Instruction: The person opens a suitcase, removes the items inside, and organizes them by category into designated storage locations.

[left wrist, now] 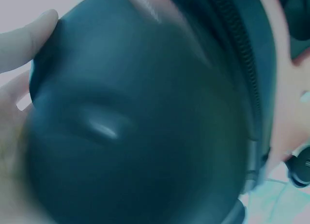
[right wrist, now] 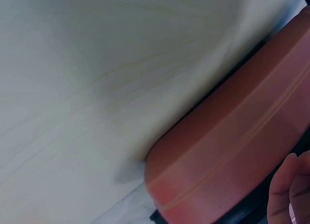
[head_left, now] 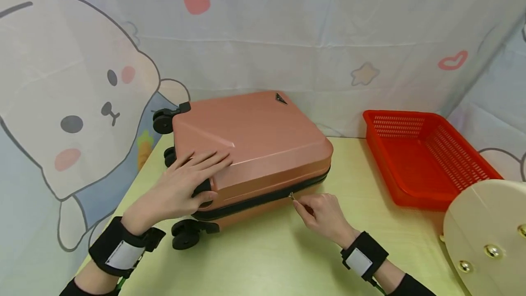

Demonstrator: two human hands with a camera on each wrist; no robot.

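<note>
A pink hard-shell suitcase (head_left: 255, 127) lies flat on the table with its black wheels (head_left: 186, 234) toward the left. My left hand (head_left: 186, 186) rests on the shell's near left corner, fingers spread and straight. In the left wrist view a large dark wheel (left wrist: 140, 127) fills the middle, beside the fingers and the black zipper band (left wrist: 242, 54). With thumb and index finger, my right hand (head_left: 324, 216) pinches a small metal zipper pull (head_left: 291, 196) on the suitcase's near side. The right wrist view shows its curled fingers (right wrist: 283, 190) at the dark zipper strip.
A red plastic basket (head_left: 402, 191) stands at the right on the pale wooden table (head_left: 255, 264). A cream rounded object with gold studs (head_left: 476, 223) is at the near right edge. Behind the suitcase hangs a printed cloth (head_left: 263, 49) with a cartoon animal.
</note>
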